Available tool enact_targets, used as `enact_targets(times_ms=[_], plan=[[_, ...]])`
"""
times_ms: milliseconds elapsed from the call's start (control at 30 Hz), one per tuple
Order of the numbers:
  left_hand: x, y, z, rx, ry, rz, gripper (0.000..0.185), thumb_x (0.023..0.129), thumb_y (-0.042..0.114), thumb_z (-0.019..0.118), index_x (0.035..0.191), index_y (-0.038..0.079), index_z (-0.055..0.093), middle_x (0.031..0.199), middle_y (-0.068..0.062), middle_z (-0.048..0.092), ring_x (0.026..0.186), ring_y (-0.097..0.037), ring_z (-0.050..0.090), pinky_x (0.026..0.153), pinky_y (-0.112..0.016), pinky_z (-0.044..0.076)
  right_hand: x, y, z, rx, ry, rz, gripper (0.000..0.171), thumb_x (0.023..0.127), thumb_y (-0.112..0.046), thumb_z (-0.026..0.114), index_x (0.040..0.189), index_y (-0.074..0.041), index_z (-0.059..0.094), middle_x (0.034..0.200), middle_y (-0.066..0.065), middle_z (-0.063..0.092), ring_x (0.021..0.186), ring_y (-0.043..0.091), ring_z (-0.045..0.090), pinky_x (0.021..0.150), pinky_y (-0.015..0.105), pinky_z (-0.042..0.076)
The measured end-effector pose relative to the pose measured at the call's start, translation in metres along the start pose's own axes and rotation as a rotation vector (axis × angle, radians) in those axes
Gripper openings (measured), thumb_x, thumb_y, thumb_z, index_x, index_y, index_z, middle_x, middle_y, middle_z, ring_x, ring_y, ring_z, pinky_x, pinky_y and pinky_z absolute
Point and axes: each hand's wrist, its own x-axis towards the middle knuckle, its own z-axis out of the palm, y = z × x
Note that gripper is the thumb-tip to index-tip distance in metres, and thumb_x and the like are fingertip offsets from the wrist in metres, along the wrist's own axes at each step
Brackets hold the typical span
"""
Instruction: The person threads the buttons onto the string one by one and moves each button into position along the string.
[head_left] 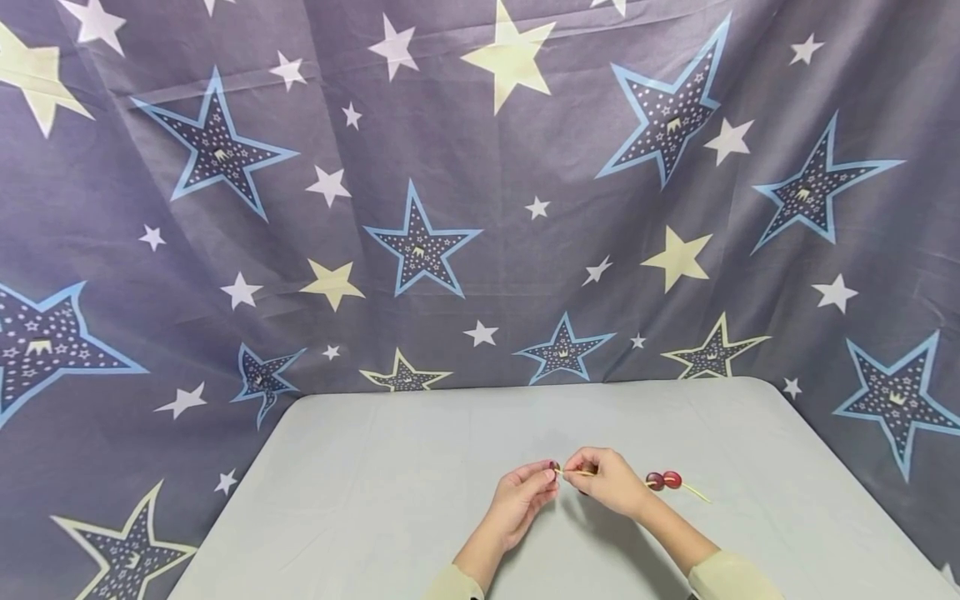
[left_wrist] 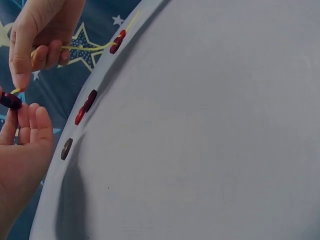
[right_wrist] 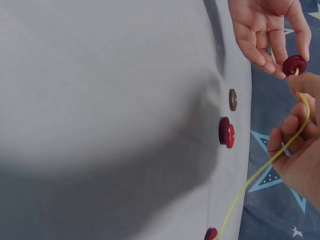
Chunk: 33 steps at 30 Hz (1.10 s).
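Note:
My left hand (head_left: 517,504) pinches a dark red button (right_wrist: 287,66) between thumb and fingertips, held above the table. Close beside it, my right hand (head_left: 617,485) pinches a yellow cord (right_wrist: 260,171) near its tip, and the cord enters a hole in that button. How far it has passed through is hidden. From the right hand the cord trails down to the right, through a dark red button (head_left: 655,482) and a bright red button (head_left: 672,480) on the table, its tail lying loose past them.
On the grey table (head_left: 360,492), below the hands, lie a brown button (right_wrist: 233,100), a maroon button (right_wrist: 223,131) and a red button (right_wrist: 230,136), the last two touching. A star-patterned curtain (head_left: 465,150) hangs behind and beside the table.

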Motion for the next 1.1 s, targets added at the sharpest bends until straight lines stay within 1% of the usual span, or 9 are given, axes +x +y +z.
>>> enact_targets(times_ms=[200, 333, 500, 600, 700, 833, 900, 1100], plan=[[0.0, 0.0, 0.001, 0.069, 0.03, 0.01, 0.042, 0.084, 0.014, 0.065, 0.118, -0.009, 0.056, 0.099, -0.005, 0.067, 0.083, -0.008, 0.062, 0.079, -0.022, 0.052, 0.0, 0.0, 0.001, -0.005, 0.01, 0.01, 0.007, 0.083, -0.015, 0.068, 0.084, -0.009, 0.065, 0.061, -0.005, 0.049, 0.052, -0.002, 0.04, 0.048, 0.018, 0.036], [0.0, -0.001, 0.001, 0.087, 0.047, 0.015, 0.041, 0.085, 0.015, 0.065, 0.117, -0.008, 0.057, 0.097, -0.004, 0.067, 0.083, -0.008, 0.062, 0.078, -0.022, 0.052, -0.004, -0.011, 0.002, 0.005, 0.014, 0.019, 0.005, 0.085, -0.01, 0.065, 0.085, -0.005, 0.064, 0.062, -0.003, 0.049, 0.052, -0.002, 0.039, 0.048, 0.017, 0.036], [-0.002, 0.0, 0.002, 0.059, 0.048, 0.005, 0.04, 0.086, 0.014, 0.064, 0.118, -0.009, 0.056, 0.094, -0.003, 0.067, 0.082, -0.007, 0.063, 0.076, -0.019, 0.052, -0.01, -0.036, -0.004, 0.022, 0.011, 0.008, 0.005, 0.085, -0.006, 0.063, 0.085, -0.001, 0.064, 0.062, 0.001, 0.05, 0.052, -0.002, 0.04, 0.049, 0.016, 0.036], [-0.002, 0.001, 0.003, 0.041, 0.037, 0.003, 0.04, 0.086, 0.014, 0.063, 0.119, -0.009, 0.055, 0.092, 0.0, 0.067, 0.082, -0.007, 0.062, 0.076, -0.019, 0.052, -0.012, -0.043, -0.006, 0.019, 0.006, -0.007, 0.005, 0.085, -0.006, 0.064, 0.085, 0.0, 0.064, 0.063, 0.001, 0.05, 0.054, -0.002, 0.04, 0.05, 0.016, 0.036], [-0.002, 0.002, 0.002, 0.04, 0.024, 0.019, 0.041, 0.087, 0.013, 0.062, 0.12, -0.01, 0.054, 0.09, 0.003, 0.066, 0.082, -0.006, 0.062, 0.077, -0.018, 0.052, -0.012, -0.043, -0.007, 0.022, 0.003, -0.018, 0.005, 0.084, -0.006, 0.065, 0.085, -0.001, 0.064, 0.063, 0.001, 0.05, 0.054, -0.002, 0.039, 0.051, 0.016, 0.036], [-0.002, 0.002, 0.002, 0.043, 0.023, 0.026, 0.041, 0.087, 0.012, 0.062, 0.119, -0.01, 0.054, 0.09, 0.003, 0.066, 0.082, -0.006, 0.062, 0.076, -0.018, 0.052, -0.012, -0.042, -0.006, 0.036, -0.001, -0.011, 0.006, 0.084, -0.006, 0.065, 0.086, 0.0, 0.065, 0.063, 0.001, 0.049, 0.054, -0.002, 0.039, 0.051, 0.016, 0.036], [-0.002, 0.002, 0.002, 0.039, 0.03, 0.015, 0.04, 0.086, 0.012, 0.063, 0.118, -0.009, 0.055, 0.091, 0.002, 0.066, 0.082, -0.006, 0.062, 0.076, -0.019, 0.052, -0.011, -0.041, -0.006, 0.04, -0.003, -0.006, 0.008, 0.085, -0.007, 0.064, 0.088, 0.0, 0.066, 0.062, 0.001, 0.049, 0.053, -0.002, 0.04, 0.05, 0.016, 0.036], [-0.002, 0.002, 0.001, 0.05, 0.037, 0.011, 0.038, 0.086, 0.013, 0.064, 0.117, -0.008, 0.057, 0.097, -0.005, 0.067, 0.082, -0.007, 0.062, 0.077, -0.02, 0.052, -0.01, -0.042, -0.007, 0.051, -0.006, -0.011, 0.012, 0.087, -0.008, 0.063, 0.091, 0.002, 0.067, 0.057, -0.003, 0.047, 0.05, -0.002, 0.041, 0.048, 0.016, 0.037]])
